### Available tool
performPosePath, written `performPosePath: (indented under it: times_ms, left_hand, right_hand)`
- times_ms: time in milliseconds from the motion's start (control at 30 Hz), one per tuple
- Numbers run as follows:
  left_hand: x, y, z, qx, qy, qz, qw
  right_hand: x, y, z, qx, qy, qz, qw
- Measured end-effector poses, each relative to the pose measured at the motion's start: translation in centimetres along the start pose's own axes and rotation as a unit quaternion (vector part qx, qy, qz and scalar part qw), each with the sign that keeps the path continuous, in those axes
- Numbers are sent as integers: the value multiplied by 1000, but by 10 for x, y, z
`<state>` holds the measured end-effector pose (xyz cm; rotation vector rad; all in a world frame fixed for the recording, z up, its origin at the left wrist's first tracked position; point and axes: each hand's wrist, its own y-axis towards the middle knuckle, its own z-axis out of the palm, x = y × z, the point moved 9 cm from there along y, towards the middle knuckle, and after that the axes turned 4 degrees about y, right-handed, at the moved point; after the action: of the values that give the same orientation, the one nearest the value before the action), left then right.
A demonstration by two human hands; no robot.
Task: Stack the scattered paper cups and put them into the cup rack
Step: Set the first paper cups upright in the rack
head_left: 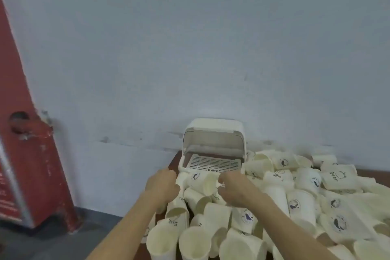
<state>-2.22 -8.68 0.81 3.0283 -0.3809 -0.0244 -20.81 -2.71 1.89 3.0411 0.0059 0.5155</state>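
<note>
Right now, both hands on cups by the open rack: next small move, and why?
Probably nest the cup between the left hand and right hand into another; the rack is open, its grid tray bare, cups still loose.

One cup (339, 177) lying on its side at the right of the pile is showing the word "Bear" in dark letters beside a small outline drawing. Another cup (176, 220) near the left front is showing a few dark letters that look like "Hi", though they are blurred. Several cups, such as one (245, 217) in the middle, are carrying a round dark whale emblem ringed with print too small to read. The red cabinet (23, 154) at the left is bearing pale lettering, too blurred to make out.
</note>
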Motion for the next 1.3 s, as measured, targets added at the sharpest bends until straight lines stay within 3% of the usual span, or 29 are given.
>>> performPosePath:
  times_ms: [467, 967, 1133, 1300]
  left_hand:
    - [45, 44, 35, 66, 53, -60, 995]
    - [35, 34, 38, 24, 80, 26, 996]
    - [34, 38, 36, 10, 72, 35, 997]
    - [34, 39, 36, 16, 67, 47, 996]
  right_hand:
    - [35, 72, 28, -69, 10, 84, 994]
    - [60, 75, 52, -157, 78, 134, 975]
    - [71, 83, 66, -112, -21, 128, 985]
    - [70, 82, 66, -149, -38, 134, 979]
